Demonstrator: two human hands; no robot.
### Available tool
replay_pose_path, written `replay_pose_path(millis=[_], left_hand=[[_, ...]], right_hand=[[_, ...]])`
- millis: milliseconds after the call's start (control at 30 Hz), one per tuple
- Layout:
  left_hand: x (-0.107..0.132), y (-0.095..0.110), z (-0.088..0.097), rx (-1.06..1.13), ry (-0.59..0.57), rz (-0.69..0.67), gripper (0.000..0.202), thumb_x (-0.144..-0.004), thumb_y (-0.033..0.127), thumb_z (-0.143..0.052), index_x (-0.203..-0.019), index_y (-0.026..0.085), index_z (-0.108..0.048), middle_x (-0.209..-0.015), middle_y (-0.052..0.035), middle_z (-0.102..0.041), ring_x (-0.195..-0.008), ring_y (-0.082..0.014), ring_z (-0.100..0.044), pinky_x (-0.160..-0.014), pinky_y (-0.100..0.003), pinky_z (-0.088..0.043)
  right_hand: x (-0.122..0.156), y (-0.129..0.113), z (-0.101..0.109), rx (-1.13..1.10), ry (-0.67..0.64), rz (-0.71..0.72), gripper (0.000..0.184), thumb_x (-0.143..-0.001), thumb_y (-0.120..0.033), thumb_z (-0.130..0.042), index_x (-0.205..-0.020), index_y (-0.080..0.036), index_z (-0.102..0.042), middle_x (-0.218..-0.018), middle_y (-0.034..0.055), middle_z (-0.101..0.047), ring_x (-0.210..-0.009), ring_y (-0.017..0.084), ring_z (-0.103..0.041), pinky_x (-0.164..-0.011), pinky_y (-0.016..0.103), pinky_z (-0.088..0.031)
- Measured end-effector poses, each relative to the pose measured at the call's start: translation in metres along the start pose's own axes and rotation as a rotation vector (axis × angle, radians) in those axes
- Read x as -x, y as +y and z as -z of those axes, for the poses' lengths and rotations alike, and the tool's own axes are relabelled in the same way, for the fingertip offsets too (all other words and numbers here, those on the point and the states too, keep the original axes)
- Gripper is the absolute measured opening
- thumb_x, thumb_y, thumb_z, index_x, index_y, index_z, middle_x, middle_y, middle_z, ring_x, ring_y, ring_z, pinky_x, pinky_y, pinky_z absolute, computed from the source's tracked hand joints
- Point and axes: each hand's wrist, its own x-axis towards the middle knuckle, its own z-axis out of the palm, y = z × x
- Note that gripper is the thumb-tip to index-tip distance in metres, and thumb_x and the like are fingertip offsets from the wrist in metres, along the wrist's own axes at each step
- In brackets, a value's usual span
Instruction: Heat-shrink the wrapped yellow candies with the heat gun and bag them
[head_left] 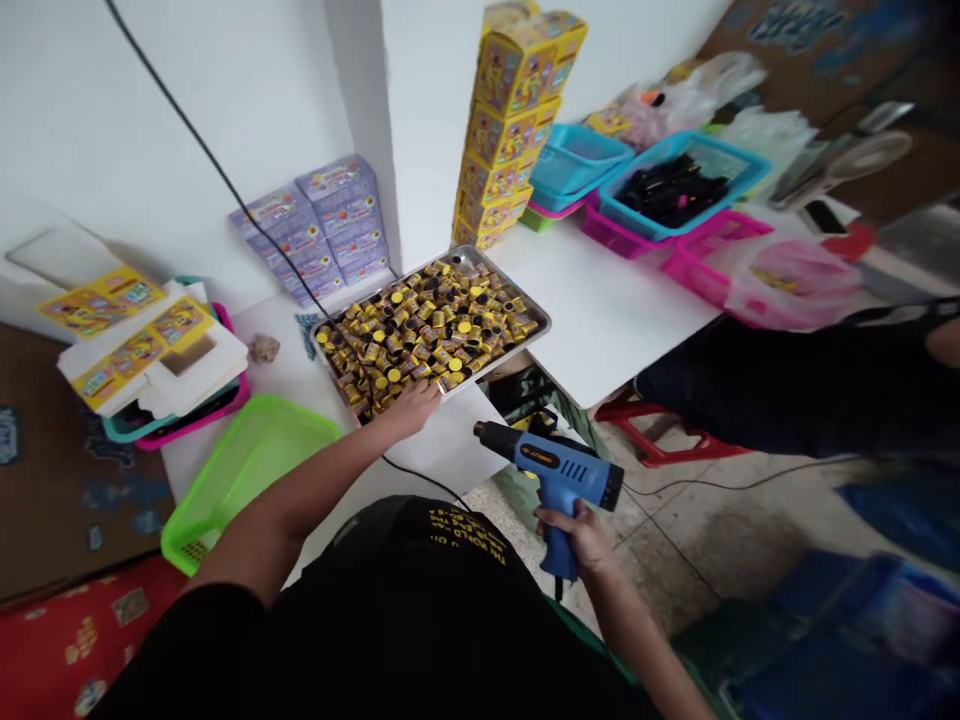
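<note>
My right hand [574, 540] is wrapped around the handle of a blue heat gun [570, 470], whose dark nozzle points left toward the tray. The gun is held in the air beside the table's front edge. My left hand [414, 410] is at the near rim of a shallow metal tray [536, 338], its fingers closed over the edge. Small yellow-and-black cylindrical containers [427, 325] fill the tray in a loose heap, lying at all angles. Some show yellow round ends, others dark ones.
Yellow boxes [502, 130] are stacked behind the tray, with purple boxes [315, 230] against the wall. A green basket [251, 475] stands left, flattened cartons [142, 345] beyond it. A blue basket [682, 185] holds black items. A black cord [195, 125] hangs across the tray. Someone's dark-clothed leg [787, 385] is at right.
</note>
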Motion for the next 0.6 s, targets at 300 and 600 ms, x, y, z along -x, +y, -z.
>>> replay_pose_path(millis=[300,600], left_hand=[[-0.07,-0.011,-0.017,-0.214,-0.173,-0.035,0.031,-0.099,0.007,-0.041,-0.118,0.01,-0.065,-0.117,-0.0192,-0.061,-0.105,-0.0267,-0.059,-0.084,-0.036,-0.05],[-0.08,-0.002,-0.022,-0.285,-0.13,0.059,0.044,-0.101,0.009,-0.036,-0.142,0.01,-0.052,-0.115,-0.0204,-0.061,-0.103,-0.0294,-0.061,-0.078,-0.036,-0.051]], right_hand=[[0.02,-0.015,0.012,0.063,0.104,-0.046,0.033,-0.049,-0.037,-0.082,-0.073,-0.021,-0.066,-0.06,0.0057,-0.068,-0.05,0.023,-0.064,-0.05,0.035,-0.052],[-0.011,-0.042,-0.005,-0.045,0.027,-0.031,0.042,-0.048,-0.037,-0.081,-0.082,-0.017,-0.065,-0.056,-0.0001,-0.063,-0.046,0.018,-0.058,-0.049,0.03,-0.046]])
